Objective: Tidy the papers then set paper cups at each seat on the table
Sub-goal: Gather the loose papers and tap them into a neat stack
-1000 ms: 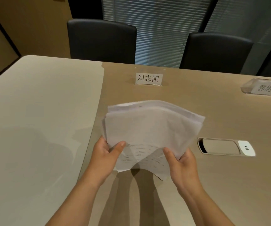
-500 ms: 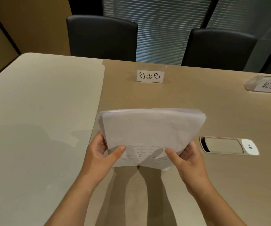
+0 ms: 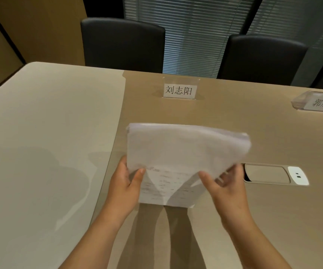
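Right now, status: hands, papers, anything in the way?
Left hand and right hand both grip the paper stack, held up over the table. No cups in view. Name card stands beyond, apart.

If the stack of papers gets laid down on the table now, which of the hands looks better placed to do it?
Probably the left hand: it grips the stack of papers firmly at its edge, while the right hand seems looser and blurred.

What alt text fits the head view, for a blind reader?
Both hands, left hand and right hand, hold a stack of papers above a tan table. Beyond stand two name cards and black chairs; a cable hatch lies at right.
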Tool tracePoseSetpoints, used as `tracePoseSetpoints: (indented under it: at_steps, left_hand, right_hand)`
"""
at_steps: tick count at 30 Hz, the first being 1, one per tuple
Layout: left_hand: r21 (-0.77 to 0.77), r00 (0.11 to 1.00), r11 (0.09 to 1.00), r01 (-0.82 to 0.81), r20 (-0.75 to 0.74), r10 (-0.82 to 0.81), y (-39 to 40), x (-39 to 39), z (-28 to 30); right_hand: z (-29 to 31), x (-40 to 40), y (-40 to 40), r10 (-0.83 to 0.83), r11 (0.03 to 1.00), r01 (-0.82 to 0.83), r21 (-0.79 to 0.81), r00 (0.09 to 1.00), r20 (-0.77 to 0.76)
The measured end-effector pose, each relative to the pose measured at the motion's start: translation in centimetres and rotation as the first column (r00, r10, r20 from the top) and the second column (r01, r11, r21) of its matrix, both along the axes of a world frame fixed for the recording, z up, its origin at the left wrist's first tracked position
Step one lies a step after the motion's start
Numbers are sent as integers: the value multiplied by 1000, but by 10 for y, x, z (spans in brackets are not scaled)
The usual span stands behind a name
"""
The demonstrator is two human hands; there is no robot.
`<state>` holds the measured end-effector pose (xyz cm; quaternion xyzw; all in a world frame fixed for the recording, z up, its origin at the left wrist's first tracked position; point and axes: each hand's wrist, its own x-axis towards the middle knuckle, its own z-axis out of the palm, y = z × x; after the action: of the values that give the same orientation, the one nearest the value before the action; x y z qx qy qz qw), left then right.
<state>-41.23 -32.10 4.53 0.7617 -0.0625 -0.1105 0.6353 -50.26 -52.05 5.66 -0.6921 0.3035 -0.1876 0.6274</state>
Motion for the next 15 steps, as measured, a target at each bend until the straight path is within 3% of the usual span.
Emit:
tracePoseSetpoints:
  at_steps: [4,6,8,11,13,15]
  left_hand:
    - [163,984,987,8,176,-37,4,5,18]
    - [249,962,968,31,254,-96,5,9,25]
    - [320,938,946,58,306,-162,4,11,32]
    - [394,883,916,67,404,-239,1,12,42]
    - [435,859,898,65,434,-272,-1,10,48]
    - [455,859,889,55,431,-275,1,9,51]
  right_hand:
    - [56,2,-8,-52,906,61,-418,998,31]
    - [88,2,-4,4,756,-4,-655,1000,-1]
    - [114,7,0,76,551,-154,-820,988,-134]
    - [124,16,-1,196,372,-339,-864,939,-283]
    - [117,19,-6,283,360,-298,-884,938,-201]
    - [104,17,-14,299,505,-244,-828,949,-97]
